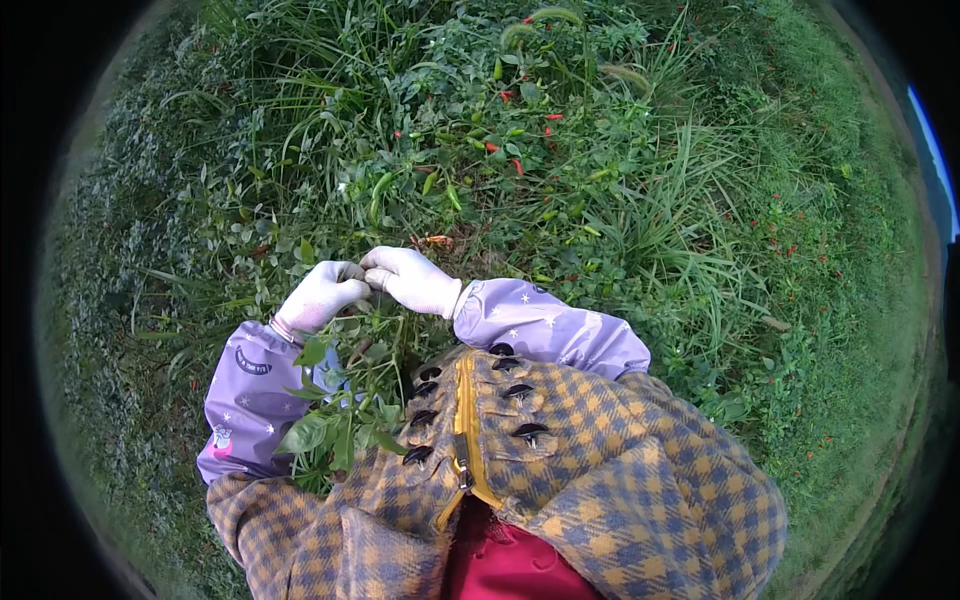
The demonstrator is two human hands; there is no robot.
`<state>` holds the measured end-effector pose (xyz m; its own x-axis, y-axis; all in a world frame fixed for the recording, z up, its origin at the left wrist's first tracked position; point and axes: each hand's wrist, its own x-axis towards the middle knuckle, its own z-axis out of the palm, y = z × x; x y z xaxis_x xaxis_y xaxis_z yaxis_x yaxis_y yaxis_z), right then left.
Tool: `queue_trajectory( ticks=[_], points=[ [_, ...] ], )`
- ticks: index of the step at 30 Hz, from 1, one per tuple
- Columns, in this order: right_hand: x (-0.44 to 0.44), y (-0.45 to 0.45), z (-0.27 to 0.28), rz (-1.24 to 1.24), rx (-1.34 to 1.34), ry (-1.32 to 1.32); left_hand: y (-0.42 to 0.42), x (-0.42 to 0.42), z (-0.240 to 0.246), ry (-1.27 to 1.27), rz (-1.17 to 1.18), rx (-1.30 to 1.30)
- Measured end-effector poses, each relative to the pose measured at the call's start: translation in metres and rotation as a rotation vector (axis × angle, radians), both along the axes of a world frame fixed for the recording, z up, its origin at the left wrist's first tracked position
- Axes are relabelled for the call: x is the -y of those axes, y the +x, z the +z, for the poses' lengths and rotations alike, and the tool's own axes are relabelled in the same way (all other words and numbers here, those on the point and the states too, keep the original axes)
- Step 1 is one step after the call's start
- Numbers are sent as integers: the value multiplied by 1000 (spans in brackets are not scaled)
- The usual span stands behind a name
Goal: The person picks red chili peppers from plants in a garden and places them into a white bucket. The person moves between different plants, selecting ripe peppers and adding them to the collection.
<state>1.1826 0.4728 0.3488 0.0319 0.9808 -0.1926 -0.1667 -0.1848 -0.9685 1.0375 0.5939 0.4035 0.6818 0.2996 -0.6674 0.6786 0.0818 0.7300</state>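
My left hand (pixel 321 295) and my right hand (pixel 411 279) both wear white knitted gloves with dirt-darkened fingertips. Their curled fingers meet in front of my body, just above a leafy green plant (pixel 352 397). Its thin stems rise towards the fingertips, and its leaves overlap my left sleeve and the checked jacket (pixel 600 480). Whatever lies between the fingers is hidden. Beyond the hands, slim green chili peppers (pixel 452 196) and red chili peppers (pixel 517 166) hang among low foliage. A dry orange-brown scrap (pixel 435 240) lies just past the right hand.
Tall grass blades (pixel 679 195) stand to the right, with another grass clump (pixel 300 82) at upper left. Bristly grass seed heads (pixel 555 15) arch over the plants at the top. Dense chili plants (pixel 787 240) with red fruit spread along the right side.
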Motion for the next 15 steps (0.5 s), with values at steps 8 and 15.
queue_trajectory(
  ticks=[8, 15],
  points=[
    [13, 40, 11, -39, 54, -52, -40, -4, 95, -677, 344, 907],
    [14, 13, 16, -30, 213, -5, -13, -28, 80, -694, 806, 881]
  ],
)
